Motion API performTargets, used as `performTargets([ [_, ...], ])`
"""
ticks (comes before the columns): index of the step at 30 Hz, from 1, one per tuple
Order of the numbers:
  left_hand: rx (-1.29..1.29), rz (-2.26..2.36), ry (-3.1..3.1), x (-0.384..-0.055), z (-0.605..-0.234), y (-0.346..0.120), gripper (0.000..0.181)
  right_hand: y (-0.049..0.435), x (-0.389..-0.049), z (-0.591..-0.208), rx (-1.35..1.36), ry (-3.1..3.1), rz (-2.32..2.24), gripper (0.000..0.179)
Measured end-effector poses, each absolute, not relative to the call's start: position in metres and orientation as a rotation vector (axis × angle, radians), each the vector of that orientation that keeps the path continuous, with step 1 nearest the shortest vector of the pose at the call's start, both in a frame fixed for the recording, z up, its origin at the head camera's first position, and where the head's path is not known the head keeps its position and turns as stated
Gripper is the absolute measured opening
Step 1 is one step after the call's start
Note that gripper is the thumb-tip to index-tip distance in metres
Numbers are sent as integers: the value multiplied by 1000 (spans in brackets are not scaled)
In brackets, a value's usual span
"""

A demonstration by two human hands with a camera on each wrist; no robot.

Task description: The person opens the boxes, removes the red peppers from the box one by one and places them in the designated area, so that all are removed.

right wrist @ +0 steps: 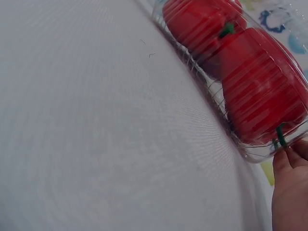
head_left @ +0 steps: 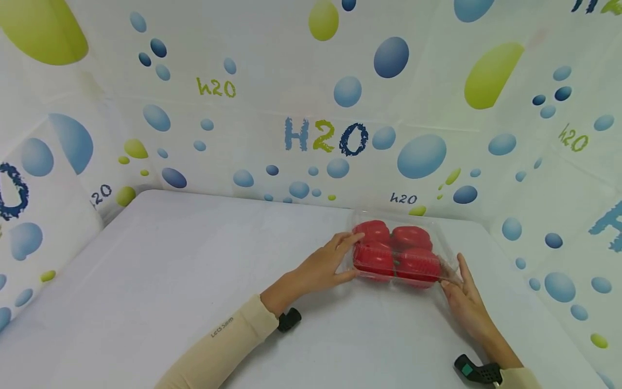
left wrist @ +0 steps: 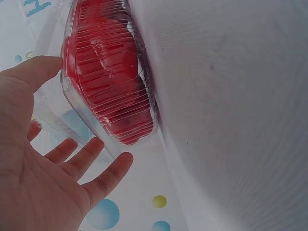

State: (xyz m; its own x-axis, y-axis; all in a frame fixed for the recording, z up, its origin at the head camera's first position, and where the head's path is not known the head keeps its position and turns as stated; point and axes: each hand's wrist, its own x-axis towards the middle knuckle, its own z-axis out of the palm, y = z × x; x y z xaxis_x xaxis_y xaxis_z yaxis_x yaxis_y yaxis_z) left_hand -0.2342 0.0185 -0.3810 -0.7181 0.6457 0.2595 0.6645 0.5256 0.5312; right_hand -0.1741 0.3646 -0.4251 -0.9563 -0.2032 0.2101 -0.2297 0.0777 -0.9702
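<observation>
A clear plastic container point(head_left: 396, 276) stands near the far edge of the white table. Several red bell peppers point(head_left: 375, 255) with green stems point(right wrist: 281, 134) are inside it. My left hand point(head_left: 323, 267) grips its left end, with the thumb point(left wrist: 48, 67) at the near rim and the other fingers spread along the side. At the opposite end my right hand point(head_left: 466, 302) holds the near right corner, thumb in front and a long finger up the right side. In the right wrist view the right hand point(right wrist: 291, 187) is partly cut off by the frame.
The white table point(head_left: 194, 259) reaches back to a cloth backdrop point(head_left: 272, 97) printed with blue and green drops and H2O lettering. Black wrist cameras point(head_left: 478, 371) sit on both wrists, under beige sleeves point(head_left: 228, 346).
</observation>
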Motion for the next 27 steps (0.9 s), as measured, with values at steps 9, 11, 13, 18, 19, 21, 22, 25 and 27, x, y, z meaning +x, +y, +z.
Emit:
performTargets([
  [9,-1114,-1061,-2716,-233,-381,19,97,365,-177,-427,620,-2205,2134,64],
  [11,-1094,-1100,-2731,-233,-381,19,99,365,-177,-427,619,-2212,2114,63],
  [13,-1082,-1140,-2748,-233,-381,18,100,364,-178,-426,623,-2210,2114,63],
  [18,-1117,-1179,-2750,-234,-382,17,95,364,-177,-426,626,-2205,2130,63],
  [19,-1128,-1185,-2746,-235,-383,17,93,364,-177,-426,626,-2205,2130,63],
  [21,-1156,-1211,-2733,-236,-383,17,90,364,-177,-427,616,-2214,2122,64],
  [22,-1162,-1215,-2732,-236,-383,17,89,365,-177,-427,605,-2222,2113,64],
  [25,-1178,-1205,-2734,-237,-383,17,87,365,-178,-427,571,-2250,2080,65],
  [27,-1180,-1185,-2741,-237,-383,16,85,365,-179,-426,540,-2268,2061,65],
])
